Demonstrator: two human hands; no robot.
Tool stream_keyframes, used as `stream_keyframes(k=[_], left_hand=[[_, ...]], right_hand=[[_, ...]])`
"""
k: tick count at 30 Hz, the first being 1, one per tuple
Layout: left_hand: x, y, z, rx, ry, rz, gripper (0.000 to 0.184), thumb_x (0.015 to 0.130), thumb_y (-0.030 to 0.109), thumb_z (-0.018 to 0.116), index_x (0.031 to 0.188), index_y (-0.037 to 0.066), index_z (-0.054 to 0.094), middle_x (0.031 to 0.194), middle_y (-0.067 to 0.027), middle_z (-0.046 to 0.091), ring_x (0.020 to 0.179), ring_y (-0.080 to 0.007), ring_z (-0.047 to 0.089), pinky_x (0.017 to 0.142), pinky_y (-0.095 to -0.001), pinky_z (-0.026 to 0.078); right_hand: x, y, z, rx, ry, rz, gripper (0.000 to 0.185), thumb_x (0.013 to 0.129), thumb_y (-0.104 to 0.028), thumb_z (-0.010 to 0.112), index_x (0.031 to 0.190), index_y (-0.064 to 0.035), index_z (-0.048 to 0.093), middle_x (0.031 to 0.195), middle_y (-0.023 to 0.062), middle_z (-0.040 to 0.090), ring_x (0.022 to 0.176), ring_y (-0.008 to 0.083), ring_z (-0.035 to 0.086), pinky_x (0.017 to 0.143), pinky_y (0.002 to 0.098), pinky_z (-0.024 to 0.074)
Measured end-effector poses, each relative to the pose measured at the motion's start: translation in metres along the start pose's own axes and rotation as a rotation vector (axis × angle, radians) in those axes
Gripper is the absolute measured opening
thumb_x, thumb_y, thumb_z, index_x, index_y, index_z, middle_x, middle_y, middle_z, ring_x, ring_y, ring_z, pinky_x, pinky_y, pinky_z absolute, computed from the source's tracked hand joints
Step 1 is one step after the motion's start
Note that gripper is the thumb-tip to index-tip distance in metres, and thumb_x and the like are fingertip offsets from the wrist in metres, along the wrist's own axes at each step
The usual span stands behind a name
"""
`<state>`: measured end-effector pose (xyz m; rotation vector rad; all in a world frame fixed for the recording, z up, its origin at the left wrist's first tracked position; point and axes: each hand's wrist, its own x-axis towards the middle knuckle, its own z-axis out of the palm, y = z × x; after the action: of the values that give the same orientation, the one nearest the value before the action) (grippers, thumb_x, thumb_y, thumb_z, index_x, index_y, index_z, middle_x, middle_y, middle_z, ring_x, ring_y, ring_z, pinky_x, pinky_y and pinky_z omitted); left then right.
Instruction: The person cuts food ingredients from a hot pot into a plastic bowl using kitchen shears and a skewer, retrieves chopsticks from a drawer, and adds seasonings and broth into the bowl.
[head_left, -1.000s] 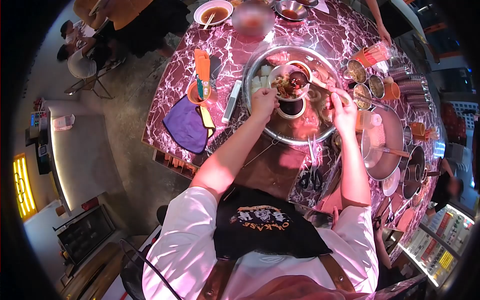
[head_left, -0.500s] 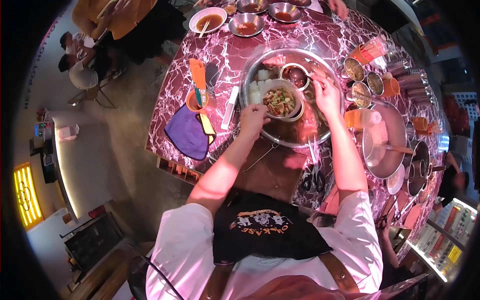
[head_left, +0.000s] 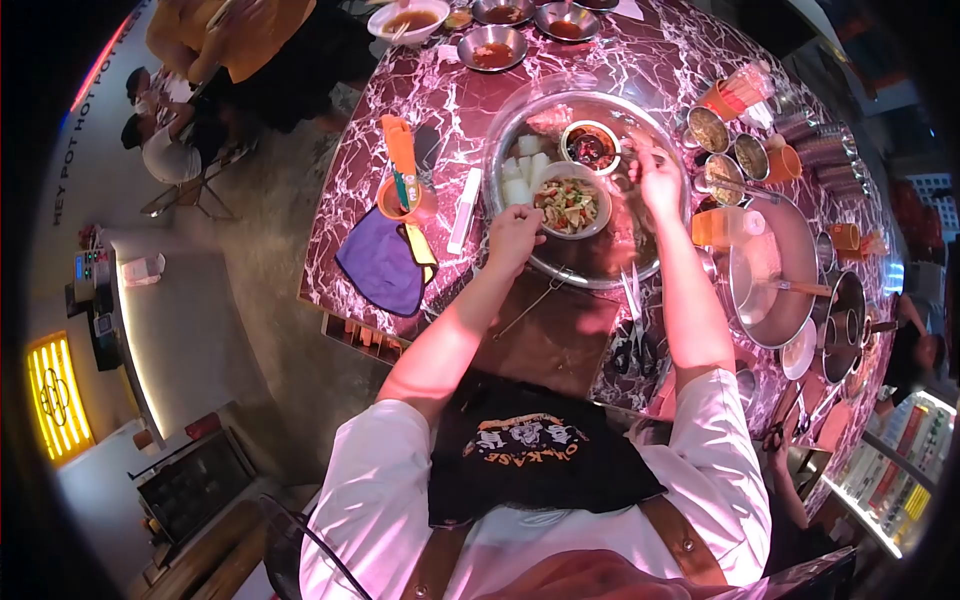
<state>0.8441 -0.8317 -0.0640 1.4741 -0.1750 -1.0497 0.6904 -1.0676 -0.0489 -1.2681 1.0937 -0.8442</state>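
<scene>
My left hand (head_left: 514, 240) pinches the near-left rim of a small bowl (head_left: 600, 220) of chopped food with green and red bits. Beyond it stands a white-rimmed bowl (head_left: 617, 150) with dark red sauce (head_left: 590, 147). Both bowls are over a large round metal pot (head_left: 660, 262), which also contains white chunks (head_left: 520, 178) on its left. Just right of the sauce bowl is my right hand (head_left: 656, 182); its fingers are smeared by motion, so I cannot make out whether they hold anything.
Scissors (head_left: 632, 350) lie near the table's front edge. A purple cloth (head_left: 380, 262) and an orange cup (head_left: 420, 202) are at left. Sauce dishes (head_left: 492, 48) stand at the back. A large metal bowl (head_left: 795, 230) and several containers crowd the right. Other people (head_left: 225, 35) are at upper left.
My right hand has moved a little right, away from the sauce bowl, where it held a dark utensil. My left hand stays on the food bowl, which now sits slightly farther right.
</scene>
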Motion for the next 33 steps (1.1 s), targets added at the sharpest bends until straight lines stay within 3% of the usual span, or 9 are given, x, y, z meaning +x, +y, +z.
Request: stream_keyframes(k=[9,15,19,21,24,27,30,31,33], left_hand=[[0.018,0.009,0.028,-0.015,-0.005,0.015,0.018,0.093,0.018,0.071,0.087,0.003,0.063,0.083,-0.0046,0.062,0.072,-0.013,0.062,0.062,-0.0274,0.058],[0.019,0.003,0.035,-0.049,-0.074,0.03,0.02,0.094,0.018,0.07,0.084,0.004,0.059,0.083,-0.0034,0.061,0.072,-0.0119,0.061,0.063,-0.027,0.059],[0.013,-0.001,0.036,-0.103,-0.075,0.077,0.02,0.095,0.017,0.07,0.083,0.004,0.059,0.087,-0.0033,0.063,0.073,-0.012,0.062,0.065,-0.0268,0.059],[0.01,0.0,0.035,-0.141,-0.077,0.062,0.02,0.095,0.016,0.069,0.083,0.004,0.059,0.09,-0.0036,0.064,0.073,-0.0122,0.063,0.065,-0.0267,0.059],[-0.017,0.0,0.025,-0.111,-0.027,0.029,0.02,0.095,0.017,0.07,0.085,0.003,0.06,0.095,-0.0044,0.066,0.075,-0.0122,0.064,0.066,-0.0271,0.059],[-0.077,-0.019,0.001,-0.063,0.012,0.046,0.017,0.094,0.012,0.069,0.083,0.002,0.062,0.106,-0.0071,0.067,0.073,-0.0123,0.066,0.061,-0.0253,0.058],[-0.148,-0.069,-0.023,-0.166,0.072,0.02,0.017,0.095,0.013,0.069,0.083,0.003,0.062,0.099,-0.0047,0.068,0.071,-0.011,0.065,0.059,-0.0239,0.055],[-0.176,-0.067,-0.027,-0.123,0.121,-0.141,0.017,0.096,0.014,0.068,0.083,0.004,0.063,0.09,-0.0025,0.068,0.068,-0.0097,0.063,0.059,-0.0229,0.053],[-0.199,-0.094,-0.037,-0.173,0.144,-0.225,0.018,0.096,0.015,0.068,0.084,0.005,0.063,0.084,-0.0009,0.067,0.067,-0.009,0.062,0.06,-0.0226,0.052]], right_hand=[[-0.055,-0.062,-0.034,0.234,-0.084,-0.101,0.022,0.103,-0.013,0.059,0.119,0.0026,0.063,0.08,0.0059,0.066,0.066,0.0113,0.06,0.061,0.0235,0.0503],[-0.102,-0.062,-0.038,0.035,-0.106,-0.151,0.022,0.102,-0.01,0.06,0.12,0.0007,0.067,0.093,0.0073,0.07,0.081,0.0119,0.066,0.072,0.0233,0.054],[-0.12,-0.075,-0.049,-0.487,-0.266,-0.641,0.02,0.098,-0.007,0.063,0.115,0.0006,0.071,0.103,0.0106,0.071,0.098,0.0186,0.067,0.089,0.0301,0.0514],[-0.115,-0.073,-0.051,-0.517,-0.237,-0.711,0.019,0.098,-0.006,0.062,0.113,0.0009,0.071,0.105,0.012,0.072,0.1,0.0206,0.067,0.089,0.0305,0.0514],[-0.083,-0.067,-0.04,-0.503,-0.147,-0.663,0.02,0.096,-0.01,0.064,0.113,-0.0036,0.073,0.108,0.0148,0.073,0.105,0.0255,0.069,0.093,0.0339,0.0509],[-0.048,-0.046,-0.021,-0.746,-0.158,-0.6,0.021,0.096,-0.016,0.063,0.111,-0.0052,0.073,0.11,0.0142,0.072,0.105,0.0303,0.069,0.093,0.0373,0.0516],[-0.01,-0.007,-0.006,-0.806,-0.255,-0.706,0.024,0.097,-0.019,0.06,0.112,-0.0048,0.072,0.113,0.0147,0.071,0.106,0.0323,0.068,0.092,0.0393,0.0522],[-0.01,-0.006,0.002,-0.86,-0.257,-0.642,0.027,0.097,-0.023,0.06,0.114,-0.005,0.072,0.115,0.0178,0.069,0.107,0.0338,0.067,0.093,0.042,0.0515],[0.014,0.021,0.012,-0.875,-0.272,-0.478,0.033,0.097,-0.031,0.06,0.114,-0.0054,0.072,0.117,0.0224,0.067,0.109,0.0358,0.066,0.096,0.0451,0.0501]])
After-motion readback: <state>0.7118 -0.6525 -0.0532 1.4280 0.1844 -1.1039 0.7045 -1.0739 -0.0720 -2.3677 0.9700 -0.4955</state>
